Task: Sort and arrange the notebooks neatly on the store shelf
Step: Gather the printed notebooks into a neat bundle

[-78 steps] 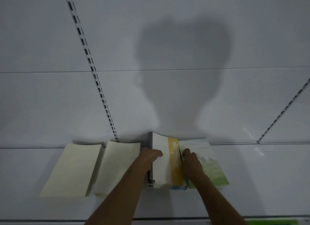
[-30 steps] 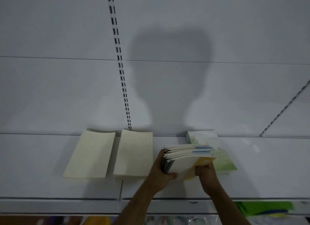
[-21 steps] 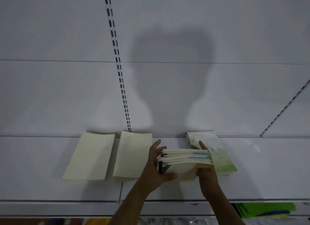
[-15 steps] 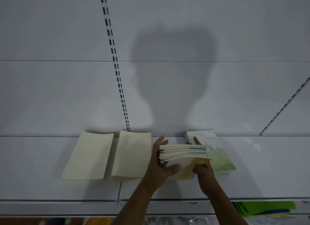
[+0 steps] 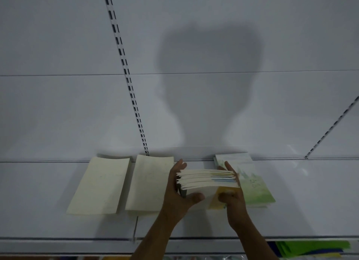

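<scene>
White shelving fills the view: a pale back panel (image 5: 58,108) with a slotted upright rail (image 5: 128,81) running down it, and a head-and-shoulders shadow (image 5: 207,81) cast across the panel above the hands. Below lies the white shelf (image 5: 38,191), and both hands meet over its middle. The left hand (image 5: 177,193) and the right hand (image 5: 234,197) hold a stack of notebooks (image 5: 207,180) between them, its page edges facing the camera in thin cream layers with a few blue strips among them. The left fingers (image 5: 179,165) run up the stack's left side with the thumb curled across its near face; the right fingers (image 5: 228,167) rise behind its right end while the thumb presses on the yellow cover at the bottom, so each hand is grasping the stack. Whether its lower edge touches the shelf cannot be told. Just left of the left fingers a cream notebook (image 5: 149,184) lies flat, its right edge hidden under that hand, and beside it, farther left, lies a second cream notebook (image 5: 101,186), a narrow gap between the two. Just right of the right fingers a green-and-white notebook (image 5: 254,188) lies flat on the shelf, partly behind the stack. Under the shelf's front lip, below and right of the right wrist, green and blue items (image 5: 310,249) show on a lower level.
</scene>
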Available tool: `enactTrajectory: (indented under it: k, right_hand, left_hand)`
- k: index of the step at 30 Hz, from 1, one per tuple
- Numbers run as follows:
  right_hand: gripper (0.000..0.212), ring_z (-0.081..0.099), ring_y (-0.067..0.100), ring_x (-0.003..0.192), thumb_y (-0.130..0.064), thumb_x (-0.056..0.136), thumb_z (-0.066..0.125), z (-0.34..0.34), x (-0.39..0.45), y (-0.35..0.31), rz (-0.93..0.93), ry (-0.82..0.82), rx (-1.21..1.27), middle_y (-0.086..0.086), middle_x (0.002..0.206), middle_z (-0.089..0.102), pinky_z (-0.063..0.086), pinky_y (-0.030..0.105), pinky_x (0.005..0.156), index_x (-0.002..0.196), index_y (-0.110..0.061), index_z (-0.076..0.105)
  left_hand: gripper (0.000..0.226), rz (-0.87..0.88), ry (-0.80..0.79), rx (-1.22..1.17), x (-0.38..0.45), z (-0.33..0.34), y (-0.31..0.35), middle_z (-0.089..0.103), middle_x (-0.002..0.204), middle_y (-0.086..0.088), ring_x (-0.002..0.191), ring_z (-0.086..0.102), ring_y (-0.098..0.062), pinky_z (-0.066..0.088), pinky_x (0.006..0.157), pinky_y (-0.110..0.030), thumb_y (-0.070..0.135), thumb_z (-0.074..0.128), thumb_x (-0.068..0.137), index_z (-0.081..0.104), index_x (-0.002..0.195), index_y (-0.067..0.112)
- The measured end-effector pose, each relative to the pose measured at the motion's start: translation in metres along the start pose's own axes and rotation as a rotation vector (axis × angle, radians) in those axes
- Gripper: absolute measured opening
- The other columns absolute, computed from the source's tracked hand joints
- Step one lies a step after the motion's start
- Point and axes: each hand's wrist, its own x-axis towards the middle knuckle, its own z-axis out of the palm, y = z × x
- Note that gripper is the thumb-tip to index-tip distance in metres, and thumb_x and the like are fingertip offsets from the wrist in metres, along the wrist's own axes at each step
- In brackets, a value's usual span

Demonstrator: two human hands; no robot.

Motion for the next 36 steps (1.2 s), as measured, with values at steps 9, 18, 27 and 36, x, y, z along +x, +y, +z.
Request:
enactTrajectory:
  k: [9, 18, 27, 36]
  right_hand:
    - [0.076, 0.065, 0.013, 0.096, 0.004, 0.054, 0.050, 0.010, 0.009, 0.005, 0.033, 0.062, 0.041, 0.001, 0.107, 0.067, 0.054, 0.020, 0.072, 0.128, -0.011, 0.047]
    - [0.075, 0.067, 0.010, 0.095, 0.003, 0.054, 0.052, 0.019, 0.012, 0.005, 0.014, 0.045, 0.008, -0.001, 0.102, 0.071, 0.054, 0.019, 0.072, 0.129, -0.001, 0.049]
    - [0.103, 0.045, 0.013, 0.131, 0.009, 0.061, 0.048, 0.022, 0.006, 0.001, -0.142, 0.034, -0.033, -0.013, 0.145, 0.044, 0.048, 0.026, 0.098, 0.148, -0.038, 0.021]
    - [0.093, 0.047, 0.020, 0.130, 0.007, 0.058, 0.047, 0.021, 0.013, -0.002, -0.116, -0.007, -0.019, -0.002, 0.139, 0.052, 0.046, 0.028, 0.101, 0.144, -0.023, 0.031]
  left_hand:
    - [0.103, -0.063, 0.047, -0.041, 0.005, 0.012, -0.005, 0.055, 0.128, 0.022, 0.123, 0.048, 0.002, 0.048, 0.092, -0.016, 0.035, 0.090, 0.052, 0.033, 0.137, 0.029]
    - [0.109, -0.022, 0.072, -0.022, 0.026, 0.007, 0.005, 0.034, 0.145, 0.031, 0.133, 0.035, 0.007, 0.039, 0.098, -0.010, 0.030, 0.083, 0.066, 0.009, 0.145, 0.040]
    - [0.119, 0.014, -0.001, 0.043, 0.012, -0.002, 0.009, 0.030, 0.149, 0.026, 0.135, 0.032, 0.007, 0.035, 0.102, -0.009, 0.043, 0.082, 0.064, 0.004, 0.150, 0.011]
    - [0.109, 0.024, -0.005, 0.024, 0.018, 0.002, 0.015, 0.022, 0.155, 0.011, 0.141, 0.026, -0.001, 0.032, 0.108, -0.013, 0.051, 0.081, 0.063, 0.013, 0.146, 0.031]
